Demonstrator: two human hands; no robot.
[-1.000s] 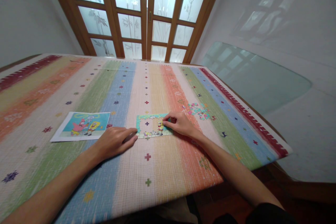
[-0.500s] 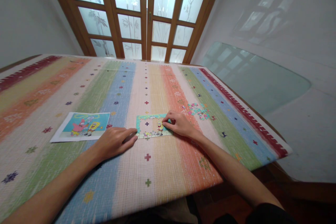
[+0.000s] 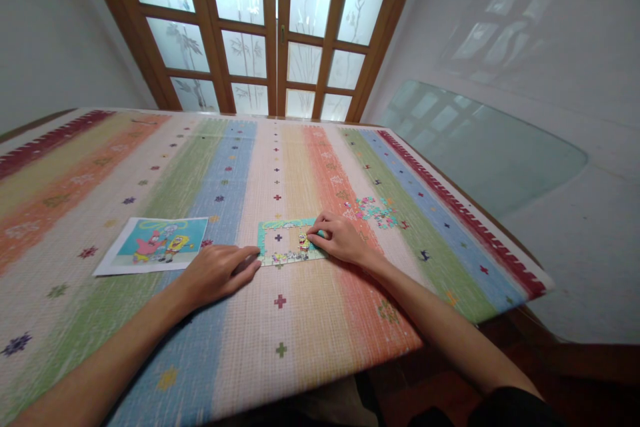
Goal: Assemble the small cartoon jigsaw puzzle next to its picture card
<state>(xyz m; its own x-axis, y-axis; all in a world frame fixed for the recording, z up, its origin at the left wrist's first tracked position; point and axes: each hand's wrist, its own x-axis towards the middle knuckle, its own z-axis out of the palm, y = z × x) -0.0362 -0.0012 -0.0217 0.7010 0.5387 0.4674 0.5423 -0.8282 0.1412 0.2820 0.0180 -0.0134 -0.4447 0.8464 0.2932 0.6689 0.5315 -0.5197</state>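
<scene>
I see puzzle on striped cloth. Left hand flat, fingers together, touching puzzle's left edge. Right hand pinched on puzzle's right side. Cartoon picture left of puzzle. No words readable.

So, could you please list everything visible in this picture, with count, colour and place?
partly assembled jigsaw puzzle: one, teal border with an open middle, centre of the table, between both hands.
loose puzzle pieces: one small heap, pink and teal, beyond the right hand.
printed cartoon reference picture: one, teal with pink and yellow figures, lying flat left of the puzzle.
striped woven tablecloth: one, many pastel stripes, covering the table.
wooden glazed door: brown frame, frosted panes, behind the table.
glass panel: one, greenish, leaning at the right wall.
left hand: flat on the cloth, fingertips at the puzzle's left edge.
right hand: fingers pressing on the puzzle's right side.
</scene>
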